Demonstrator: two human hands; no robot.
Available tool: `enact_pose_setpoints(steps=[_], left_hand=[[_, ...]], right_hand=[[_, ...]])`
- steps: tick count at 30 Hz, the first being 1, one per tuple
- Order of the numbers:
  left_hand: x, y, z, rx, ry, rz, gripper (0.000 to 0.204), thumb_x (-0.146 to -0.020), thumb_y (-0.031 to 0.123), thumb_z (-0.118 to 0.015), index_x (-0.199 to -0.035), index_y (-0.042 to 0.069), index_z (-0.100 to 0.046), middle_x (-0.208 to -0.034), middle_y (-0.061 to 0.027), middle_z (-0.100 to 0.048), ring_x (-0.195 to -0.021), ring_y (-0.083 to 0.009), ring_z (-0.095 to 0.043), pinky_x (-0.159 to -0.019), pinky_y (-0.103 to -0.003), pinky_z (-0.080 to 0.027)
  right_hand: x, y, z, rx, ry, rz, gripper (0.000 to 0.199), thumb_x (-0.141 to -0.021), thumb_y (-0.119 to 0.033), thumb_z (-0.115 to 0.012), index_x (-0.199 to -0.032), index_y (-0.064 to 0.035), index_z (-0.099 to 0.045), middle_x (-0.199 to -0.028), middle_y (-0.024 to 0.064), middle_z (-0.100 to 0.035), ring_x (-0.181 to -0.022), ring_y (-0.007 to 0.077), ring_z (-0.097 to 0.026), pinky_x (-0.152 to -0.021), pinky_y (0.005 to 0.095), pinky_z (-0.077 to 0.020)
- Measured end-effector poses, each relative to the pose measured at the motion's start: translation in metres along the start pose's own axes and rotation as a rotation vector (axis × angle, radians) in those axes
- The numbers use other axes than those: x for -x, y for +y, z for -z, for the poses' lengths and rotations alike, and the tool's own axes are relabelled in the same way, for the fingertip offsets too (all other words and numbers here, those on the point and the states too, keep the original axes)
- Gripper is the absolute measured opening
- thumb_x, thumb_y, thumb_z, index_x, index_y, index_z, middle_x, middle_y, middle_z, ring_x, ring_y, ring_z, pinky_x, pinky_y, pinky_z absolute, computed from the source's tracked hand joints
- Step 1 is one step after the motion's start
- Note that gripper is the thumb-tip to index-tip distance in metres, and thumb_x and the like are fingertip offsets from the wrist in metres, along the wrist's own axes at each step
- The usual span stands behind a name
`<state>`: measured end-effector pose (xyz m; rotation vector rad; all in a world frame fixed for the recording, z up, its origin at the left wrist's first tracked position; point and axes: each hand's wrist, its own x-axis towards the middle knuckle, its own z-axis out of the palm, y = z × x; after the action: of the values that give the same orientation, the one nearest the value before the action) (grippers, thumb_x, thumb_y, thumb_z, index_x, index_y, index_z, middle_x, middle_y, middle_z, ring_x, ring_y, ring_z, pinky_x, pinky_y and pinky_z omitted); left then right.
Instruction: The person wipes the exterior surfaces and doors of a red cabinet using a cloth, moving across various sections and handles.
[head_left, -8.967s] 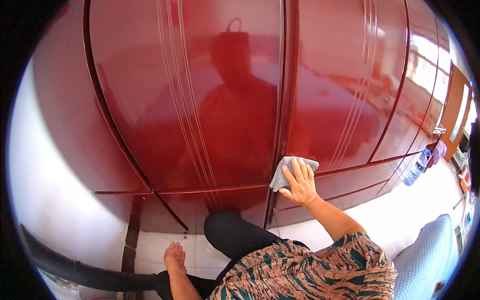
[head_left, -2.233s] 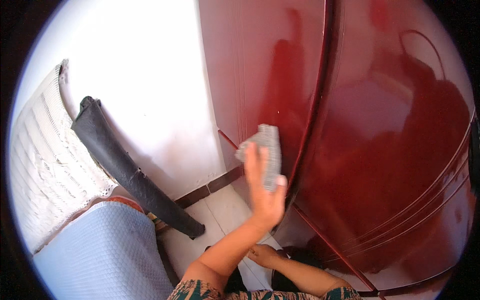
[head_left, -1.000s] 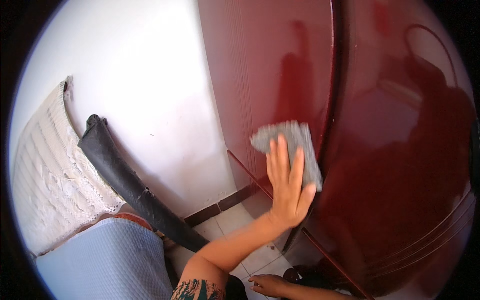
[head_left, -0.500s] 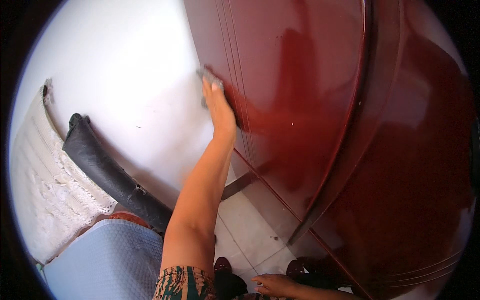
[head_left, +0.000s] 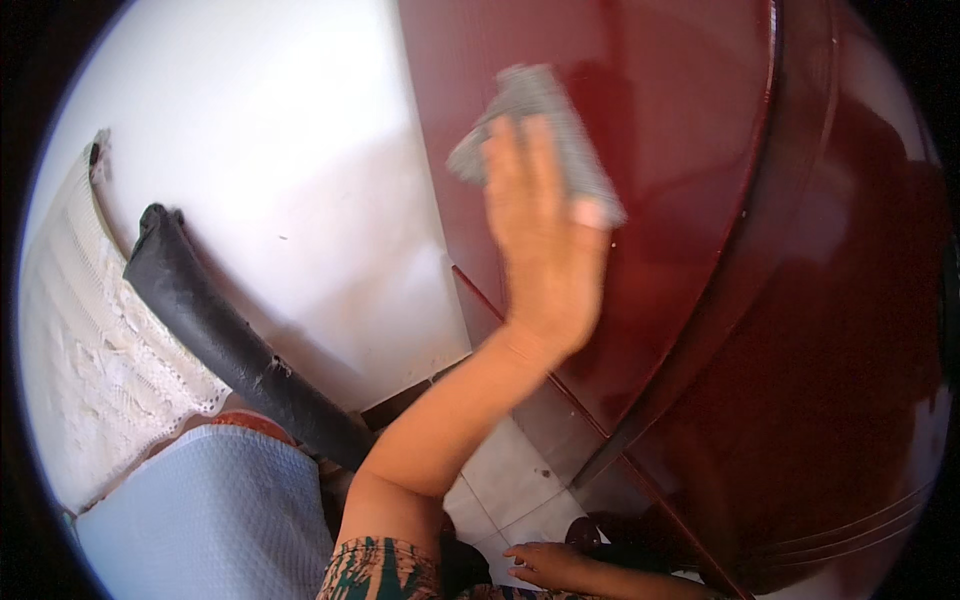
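Note:
My left hand (head_left: 548,250) presses a grey cloth (head_left: 540,92) against the glossy dark red cabinet panel (head_left: 660,190). Its fingers lie over the cloth, slightly blurred by motion, and the cloth's edges stick out past the fingertips and the thumb. Low in the view, my right hand (head_left: 548,565) hangs in front of my body with nothing in it. Its fingers are loosely stretched and apart, pointing left.
Left of the cabinet is a white wall (head_left: 290,130). Along it stand a black padded bar (head_left: 220,325), a white lace cover (head_left: 110,350) and a light blue textured cover (head_left: 215,510). Pale floor tiles (head_left: 535,480) show below, and a raised curved trim (head_left: 735,220) crosses the cabinet.
My left hand has moved right with the cloth, from the panel's edge by the wall onto its face. The view has shifted slightly. My right hand stays about where it was.

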<state>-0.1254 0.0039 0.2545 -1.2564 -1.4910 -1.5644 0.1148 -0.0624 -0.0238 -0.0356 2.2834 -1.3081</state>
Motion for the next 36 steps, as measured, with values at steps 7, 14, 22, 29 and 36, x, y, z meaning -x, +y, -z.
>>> enact_pose_setpoints(steps=[7,14,22,29,36], left_hand=[[0.031,0.014,-0.013,-0.058,0.054,-0.034,0.066,-0.102,0.042,-0.03,-0.153,0.003,-0.018,-0.16,-0.0212,-0.008,-0.148,-0.037,-0.007,-0.118,-0.05,-0.004],[0.144,-0.079,-0.006,0.135,0.048,0.679,0.067,-0.103,0.043,-0.024,-0.153,0.001,-0.008,-0.16,-0.0206,-0.003,-0.148,-0.0353,-0.002,-0.119,-0.044,-0.002],[0.183,0.022,-0.012,0.064,-0.129,0.343,0.073,-0.101,0.044,-0.029,-0.153,-0.002,-0.004,-0.16,-0.0229,0.003,-0.148,-0.0374,0.002,-0.118,-0.047,0.0],[0.239,0.059,-0.029,0.192,-0.061,0.705,0.066,-0.104,0.033,-0.028,-0.152,-0.004,-0.003,-0.16,-0.0218,0.005,-0.148,-0.0351,0.004,-0.118,-0.044,0.002],[0.264,-0.019,-0.037,0.052,0.033,0.96,0.063,-0.104,0.039,-0.022,-0.154,0.002,-0.008,-0.16,-0.021,-0.007,-0.148,-0.0356,-0.005,-0.118,-0.046,-0.003]], right_hand=[[0.006,-0.005,0.005,0.101,0.082,-0.022,0.046,-0.095,-0.037,-0.057,-0.129,-0.0069,-0.053,-0.111,0.0177,-0.065,-0.103,0.0333,-0.063,-0.085,0.0412,-0.0511],[0.002,-0.01,0.006,0.114,0.023,0.004,0.047,-0.095,-0.037,-0.056,-0.13,-0.0063,-0.052,-0.113,0.0167,-0.064,-0.105,0.0335,-0.062,-0.086,0.041,-0.0507],[0.004,-0.015,0.009,0.154,0.048,-0.073,0.045,-0.095,-0.038,-0.054,-0.127,-0.0061,-0.055,-0.111,0.0189,-0.064,-0.102,0.0359,-0.062,-0.086,0.0461,-0.0494],[0.011,-0.03,0.018,0.029,0.088,-0.159,0.038,-0.087,-0.036,-0.06,-0.1,-0.0008,-0.062,-0.095,0.0189,-0.066,-0.085,0.0321,-0.063,-0.078,0.0439,-0.0494],[0.012,-0.022,0.006,0.242,-0.068,-0.088,0.045,-0.09,-0.035,-0.057,-0.123,-0.0031,-0.057,-0.108,0.0248,-0.064,-0.101,0.038,-0.063,-0.086,0.0466,-0.0501]])
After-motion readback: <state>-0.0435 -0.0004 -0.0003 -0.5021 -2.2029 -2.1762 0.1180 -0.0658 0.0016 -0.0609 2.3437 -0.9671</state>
